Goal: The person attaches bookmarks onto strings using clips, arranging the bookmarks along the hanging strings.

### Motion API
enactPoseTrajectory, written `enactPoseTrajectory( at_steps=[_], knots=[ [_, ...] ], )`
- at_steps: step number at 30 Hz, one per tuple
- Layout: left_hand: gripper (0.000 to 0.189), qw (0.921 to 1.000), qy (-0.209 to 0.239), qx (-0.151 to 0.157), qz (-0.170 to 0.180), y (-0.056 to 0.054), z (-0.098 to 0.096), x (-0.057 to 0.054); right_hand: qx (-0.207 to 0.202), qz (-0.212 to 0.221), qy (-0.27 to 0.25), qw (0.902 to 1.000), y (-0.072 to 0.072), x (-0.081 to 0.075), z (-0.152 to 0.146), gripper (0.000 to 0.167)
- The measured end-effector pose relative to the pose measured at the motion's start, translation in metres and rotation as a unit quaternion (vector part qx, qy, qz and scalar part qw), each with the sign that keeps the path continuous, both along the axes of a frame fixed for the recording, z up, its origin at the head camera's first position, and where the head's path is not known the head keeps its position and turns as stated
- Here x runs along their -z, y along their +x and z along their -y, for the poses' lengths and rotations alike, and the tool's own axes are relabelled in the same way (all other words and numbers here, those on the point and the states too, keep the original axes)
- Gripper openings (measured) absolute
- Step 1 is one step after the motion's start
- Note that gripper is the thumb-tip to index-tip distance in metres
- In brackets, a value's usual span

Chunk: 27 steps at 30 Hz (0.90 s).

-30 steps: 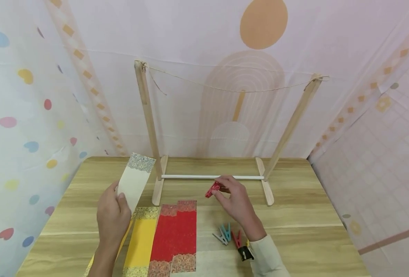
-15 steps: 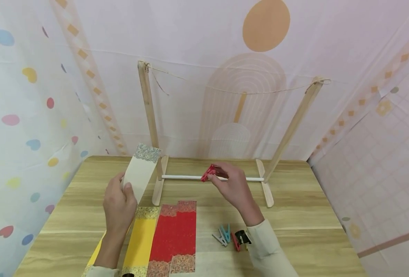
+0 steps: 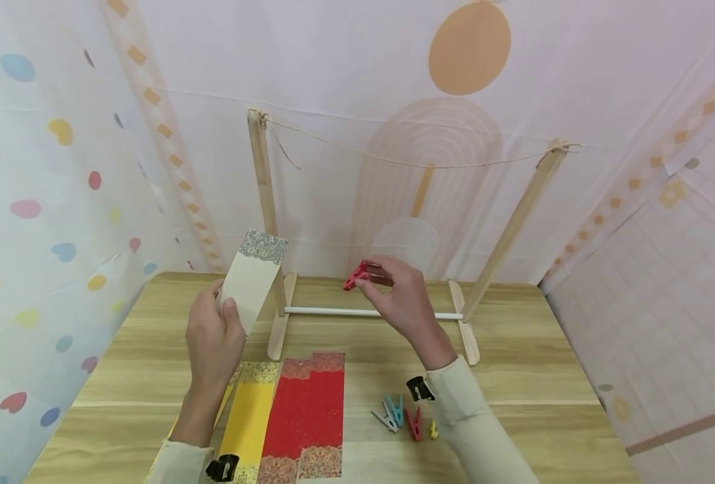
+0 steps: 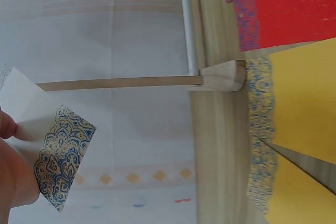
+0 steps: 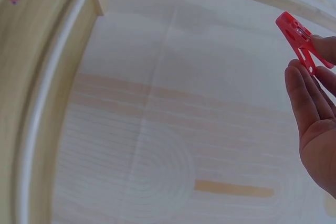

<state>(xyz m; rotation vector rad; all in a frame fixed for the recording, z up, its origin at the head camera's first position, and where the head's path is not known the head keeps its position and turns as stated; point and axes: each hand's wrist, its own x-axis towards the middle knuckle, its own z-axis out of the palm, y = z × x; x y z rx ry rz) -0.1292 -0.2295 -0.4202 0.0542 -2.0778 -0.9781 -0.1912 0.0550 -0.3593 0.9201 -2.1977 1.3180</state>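
A white, blue-patterned strip (image 3: 248, 286) is pinched in the left grip (image 3: 215, 336). A red clip (image 3: 355, 276) is pinched in the right grip (image 3: 401, 297).

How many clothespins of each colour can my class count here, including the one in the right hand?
Red: 2 (held red clothespin, loose red clothespin)
Blue: 1 (blue clothespin)
Grey: 1 (grey clothespin)
Yellow: 1 (yellow clothespin, its shape hard to make out)
Total: 5 in view

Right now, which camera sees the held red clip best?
Right wrist: the red clip looks biggest there, holes showing. Head shows it small; left wrist, only a red corner bit, probably it.
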Motion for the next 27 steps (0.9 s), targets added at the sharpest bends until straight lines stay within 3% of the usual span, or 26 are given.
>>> enactPoseTrajectory(
  at_steps=[12,17,27],
  knots=[
    [0.033,0.9996,-0.013,0.006,-0.024,-0.012,-0.001,-0.02,-0.02,-0.028,0.017,0.9993,-0.011,-0.033,0.007,0.034],
    [0.032,0.9987,-0.017,0.01,-0.048,-0.015,0.0,-0.016,-0.022,-0.049,0.034,0.9979,-0.011,-0.035,0.012,0.033],
    [0.031,0.9975,-0.031,0.017,-0.062,-0.026,-0.005,-0.035,-0.027,-0.062,0.065,0.9956,-0.018,-0.046,0.016,0.03]
  ],
)
